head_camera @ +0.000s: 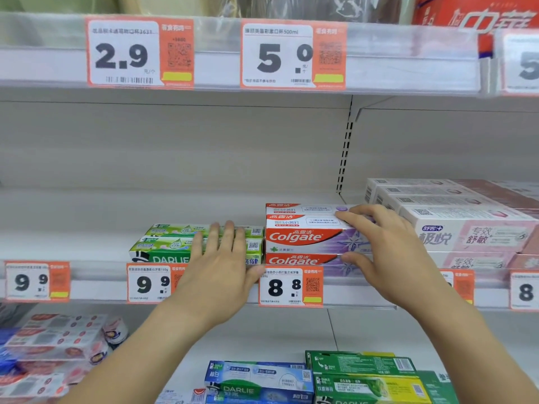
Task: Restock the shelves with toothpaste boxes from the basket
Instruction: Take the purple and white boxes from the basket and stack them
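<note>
Head view, middle shelf (87, 290): left hand (217, 269), fingers straight, flat against green toothpaste boxes (163, 249). Right hand (388, 252) grasps end of stacked red-and-purple toothpaste boxes (303, 237), fingers on top, thumb below. Pink boxes (466, 225) just beside.

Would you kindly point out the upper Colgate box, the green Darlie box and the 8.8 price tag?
upper Colgate box (297, 237): head view, red logo face.
green Darlie box (163, 252): head view, front face.
8.8 price tag (284, 287): head view, white number panel.
</note>
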Demonstrator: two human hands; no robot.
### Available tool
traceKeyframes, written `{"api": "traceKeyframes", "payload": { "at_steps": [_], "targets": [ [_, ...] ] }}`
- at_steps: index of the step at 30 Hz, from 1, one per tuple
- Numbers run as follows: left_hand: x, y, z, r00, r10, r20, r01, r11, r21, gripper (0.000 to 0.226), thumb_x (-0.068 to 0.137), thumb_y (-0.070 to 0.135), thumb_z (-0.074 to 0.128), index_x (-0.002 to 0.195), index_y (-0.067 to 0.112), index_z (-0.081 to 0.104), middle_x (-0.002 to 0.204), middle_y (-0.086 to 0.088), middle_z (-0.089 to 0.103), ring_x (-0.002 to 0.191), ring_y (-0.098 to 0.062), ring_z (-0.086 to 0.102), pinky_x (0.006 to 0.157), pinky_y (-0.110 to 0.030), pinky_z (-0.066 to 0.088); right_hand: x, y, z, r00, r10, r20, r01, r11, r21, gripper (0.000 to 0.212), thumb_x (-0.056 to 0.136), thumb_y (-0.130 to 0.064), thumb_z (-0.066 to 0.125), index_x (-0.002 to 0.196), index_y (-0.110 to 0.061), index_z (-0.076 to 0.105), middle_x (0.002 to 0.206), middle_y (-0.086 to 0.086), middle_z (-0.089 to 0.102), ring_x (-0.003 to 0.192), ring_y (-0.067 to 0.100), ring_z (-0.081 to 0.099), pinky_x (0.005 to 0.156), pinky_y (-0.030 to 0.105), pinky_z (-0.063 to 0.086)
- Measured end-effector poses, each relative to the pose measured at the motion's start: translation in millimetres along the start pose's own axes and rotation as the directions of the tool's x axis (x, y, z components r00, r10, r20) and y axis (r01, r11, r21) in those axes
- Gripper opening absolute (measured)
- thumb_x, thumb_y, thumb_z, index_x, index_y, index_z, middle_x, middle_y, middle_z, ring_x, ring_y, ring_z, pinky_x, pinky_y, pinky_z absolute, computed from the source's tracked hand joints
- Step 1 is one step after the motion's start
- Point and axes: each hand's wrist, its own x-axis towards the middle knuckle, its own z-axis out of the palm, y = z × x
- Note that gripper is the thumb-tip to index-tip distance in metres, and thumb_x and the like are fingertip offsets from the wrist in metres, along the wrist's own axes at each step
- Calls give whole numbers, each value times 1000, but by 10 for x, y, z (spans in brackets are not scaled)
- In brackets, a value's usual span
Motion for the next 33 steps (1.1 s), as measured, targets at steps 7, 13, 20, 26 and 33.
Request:
{"api": "traceKeyframes", "payload": {
  "at_steps": [7, 13, 20, 26, 33],
  "targets": [
    [29, 38, -10, 999, 43, -4, -43, 999, 18, 68, 105, 49, 7, 158, 7, 0, 168, -12, 0, 155, -28, -2, 125, -48, 2, -2, 2, -21, 1000, 8, 22, -9, 1000, 6, 69, 81, -31, 81, 144, -32, 51, 139, -4, 49, 128, 23, 44, 110, 41, 34],
    [-62, -79, 32, 964, 44, -263, -124, 947, -295, 67, 100, 57, 29, 153, 15, 31, 161, -5, 29, 153, -21, 14, 124, -34, 2, -30, -50, -18, 997, -35, -62, 38, 998, 44, 68, 77, -24, 85, 139, -24, 56, 137, 1, 53, 127, 26, 46, 110, 45, 37],
    [-697, -580, -55, 873, 29, -487, -292, 830, -474, 27, 93, 43, 48, 110, 26, 60, 109, 16, 56, 104, -2, 52, 88, -20, 41, -31, -752, 96, 878, -319, -356, 411, 885, 221, 22, 84, -11, 78, 105, -12, 71, 103, 2, 66, 95, 22, 63, 80, 43, 53],
    [-1532, -1168, 626, 996, 50, 79, 9, 792, -611, 10, 94, 26, 64, 85, 32, 63, 77, 18, 66, 70, -3, 61, 61, -17, 42, -424, -1942, 771, 765, -591, 256, 348, 714, 608, 20, 86, -26, 77, 101, -15, 73, 93, -2, 69, 83, 12, 63, 76, 23, 51],
    [-2565, -1757, 1885, 791, -198, 579, 530, 695, -486, 14, 92, 22, 67, 81, 21, 59, 74, 10, 61, 70, -5, 60, 64, -11, 42, -1011, -2549, 2095, 208, -423, 882, 80, 906, 415, 46, 78, -35, 85, 113, -11, 69, 111, 7, 72, 100, 24, 66, 87, 32, 53]
  ]
}}
